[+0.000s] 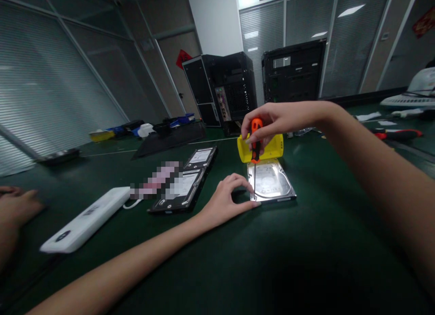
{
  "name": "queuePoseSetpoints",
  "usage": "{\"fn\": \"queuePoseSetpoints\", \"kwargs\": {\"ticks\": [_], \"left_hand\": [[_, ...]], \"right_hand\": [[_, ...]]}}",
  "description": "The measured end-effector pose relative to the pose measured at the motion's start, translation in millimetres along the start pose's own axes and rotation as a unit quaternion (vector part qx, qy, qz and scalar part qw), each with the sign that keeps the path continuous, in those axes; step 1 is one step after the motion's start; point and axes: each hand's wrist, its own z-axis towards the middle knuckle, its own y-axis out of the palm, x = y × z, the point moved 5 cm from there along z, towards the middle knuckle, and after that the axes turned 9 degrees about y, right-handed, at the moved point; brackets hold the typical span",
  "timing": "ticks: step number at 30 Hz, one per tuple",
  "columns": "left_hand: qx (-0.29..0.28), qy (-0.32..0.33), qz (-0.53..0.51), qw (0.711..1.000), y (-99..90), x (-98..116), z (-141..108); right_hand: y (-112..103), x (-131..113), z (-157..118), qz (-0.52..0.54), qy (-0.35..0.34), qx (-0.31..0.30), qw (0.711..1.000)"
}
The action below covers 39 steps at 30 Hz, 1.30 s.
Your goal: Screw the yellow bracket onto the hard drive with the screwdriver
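Green tabletop [326, 242] spreads near and right of the hard drive [273, 179], whose long axis runs near to far. Your left hand [226, 195], thumb and forefinger parted, touches its near-left corner; your right hand [272, 118], fingers curled, holds the upright screwdriver [255, 157], tip down there.

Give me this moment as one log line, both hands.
right hand: grips screwdriver, tip at near-left corner of hard drive | left hand: at same corner | yellow case: behind hard drive
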Motion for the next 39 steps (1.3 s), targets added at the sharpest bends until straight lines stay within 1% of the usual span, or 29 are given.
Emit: {"fn": "queuePoseSetpoints", "kwargs": {"ticks": [7,13,19,28,39], "left_hand": [[0.007,-0.006,-0.037,0.999,4.4,1.5,-2.2],[0.005,-0.015,-0.048,0.999,4.7,-2.4,-2.5],[0.006,-0.009,-0.055,0.998,4.9,-3.1,-2.8],[-0.003,-0.021,-0.061,0.998,4.7,-1.4,-3.3],[0.0,-0.026,-0.07,0.997,4.9,-1.2,-3.3]], "right_hand": [[0.2,-3.2,-0.9,-0.028,-0.008,0.009,1.0],[5.0,-7.7,-0.9,-0.028,-0.025,-0.009,0.999],[4.9,-13.8,-3.2,-0.06,-0.033,0.011,0.998],[6.1,-8.3,-0.6,-0.082,-0.035,-0.004,0.996],[9.7,-11.1,0.5,-0.104,-0.037,0.0,0.994]]}}
